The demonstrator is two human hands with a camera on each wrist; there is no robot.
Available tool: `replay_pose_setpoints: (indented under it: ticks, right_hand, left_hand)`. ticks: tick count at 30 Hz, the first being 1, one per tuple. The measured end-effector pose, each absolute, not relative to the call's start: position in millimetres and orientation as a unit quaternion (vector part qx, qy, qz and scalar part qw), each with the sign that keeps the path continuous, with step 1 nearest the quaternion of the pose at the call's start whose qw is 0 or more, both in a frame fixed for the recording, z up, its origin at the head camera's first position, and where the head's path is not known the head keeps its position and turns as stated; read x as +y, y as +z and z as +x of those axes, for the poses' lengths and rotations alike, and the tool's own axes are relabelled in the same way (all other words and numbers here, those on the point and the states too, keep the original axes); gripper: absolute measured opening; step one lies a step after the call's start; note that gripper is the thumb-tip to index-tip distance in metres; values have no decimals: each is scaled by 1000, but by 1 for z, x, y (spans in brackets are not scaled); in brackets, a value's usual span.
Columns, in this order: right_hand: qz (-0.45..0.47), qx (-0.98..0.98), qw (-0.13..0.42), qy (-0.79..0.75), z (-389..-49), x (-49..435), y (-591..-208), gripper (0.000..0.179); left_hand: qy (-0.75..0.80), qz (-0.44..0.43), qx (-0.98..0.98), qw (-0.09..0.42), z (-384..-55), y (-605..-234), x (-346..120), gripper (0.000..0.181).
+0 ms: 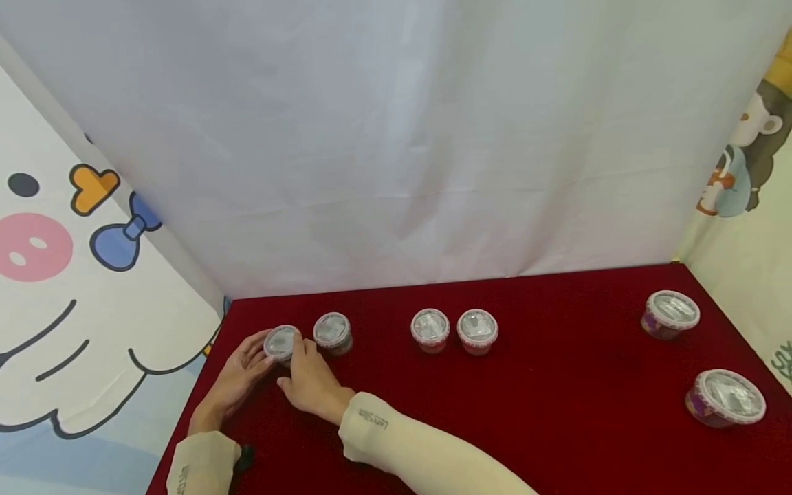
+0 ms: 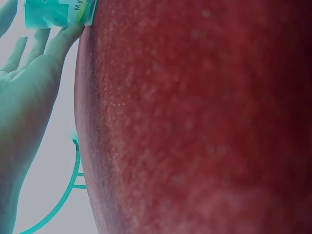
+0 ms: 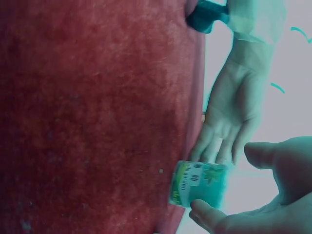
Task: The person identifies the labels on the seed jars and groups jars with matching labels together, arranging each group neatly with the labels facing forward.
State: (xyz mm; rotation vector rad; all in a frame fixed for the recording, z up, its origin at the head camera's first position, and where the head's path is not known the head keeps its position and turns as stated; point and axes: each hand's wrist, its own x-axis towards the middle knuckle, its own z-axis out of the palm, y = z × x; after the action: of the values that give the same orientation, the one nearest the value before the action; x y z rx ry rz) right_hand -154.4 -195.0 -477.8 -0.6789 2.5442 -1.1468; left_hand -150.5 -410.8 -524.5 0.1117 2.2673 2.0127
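Note:
A small round plastic tub [image 1: 280, 342] with a clear lid and pale rim stands at the table's left end, between both hands. My left hand [image 1: 238, 375] lies along its left side, fingers extended and touching it. From the right, my right hand [image 1: 312, 378] reaches over the lid's edge with a fingertip; its thumb stays apart from the tub. In the right wrist view, printed lettering shows on the tub's side [image 3: 209, 183]. Only part of the tub [image 2: 48, 12] appears in the left wrist view. A similar tub [image 1: 333, 331] stands just right of it.
Two tubs with reddish sides, one [image 1: 430, 328] left of the other [image 1: 478, 330], stand mid-table. Two larger purple-sided tubs, one farther back [image 1: 671, 313] and one nearer [image 1: 727, 399], stand at the right. A dark red cloth [image 1: 557, 426] covers the table; a white curtain [image 1: 433, 137] hangs behind.

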Motion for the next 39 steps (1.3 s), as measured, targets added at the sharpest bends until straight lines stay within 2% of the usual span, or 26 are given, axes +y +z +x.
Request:
replay_pose_setpoints:
  ticks: [7,19,30,39]
  right_hand:
    - [-280,880,119,-365,-147,-177,-463,73]
    - [-335,866,108,-354,-139,-134,-449,70]
    - [-324,850,105,-403,-147,-76,-439,66]
    - [-301,855,90,-413,-145,-34,-436,66]
  left_hand:
    - [614,12,789,29,-144,-519,-410,65]
    - [594,45,802,-45,-124,-500,-408,58]
    - [628,84,772,-46,-118,-475,-384,57]
    - [637,184,747,-50,-116,-453,-345,55]
